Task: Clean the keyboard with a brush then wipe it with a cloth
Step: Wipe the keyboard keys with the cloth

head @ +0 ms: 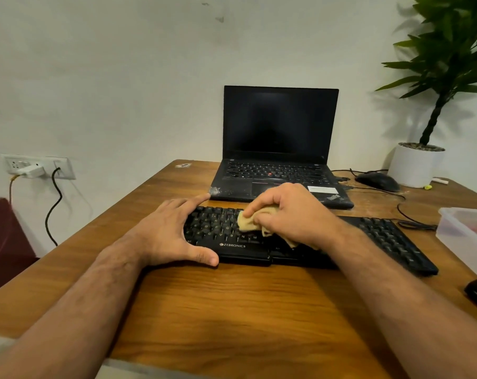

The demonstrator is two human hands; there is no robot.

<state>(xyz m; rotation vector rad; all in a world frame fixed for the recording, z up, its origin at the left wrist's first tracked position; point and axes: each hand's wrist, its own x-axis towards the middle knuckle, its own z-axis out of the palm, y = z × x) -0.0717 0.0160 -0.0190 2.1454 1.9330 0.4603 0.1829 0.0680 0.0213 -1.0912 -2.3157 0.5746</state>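
Keyboard (382, 236) lies just before the laptop (281, 149); right hand (294, 214) fingers bunch the cloth (248, 224) on its keys, left hand (169, 233) fingers spread, bracing its end.

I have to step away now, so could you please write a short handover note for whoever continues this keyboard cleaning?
Left hand: fingers spread, steadying the keyboard at its left end.
Right hand: gripping the yellow cloth, pressed onto the middle keys.
Keyboard lies on the wooden desk, in front of the laptop.
Done: wiping is under way; no brush in view.
Left: wipe the remaining keys, including the right end.
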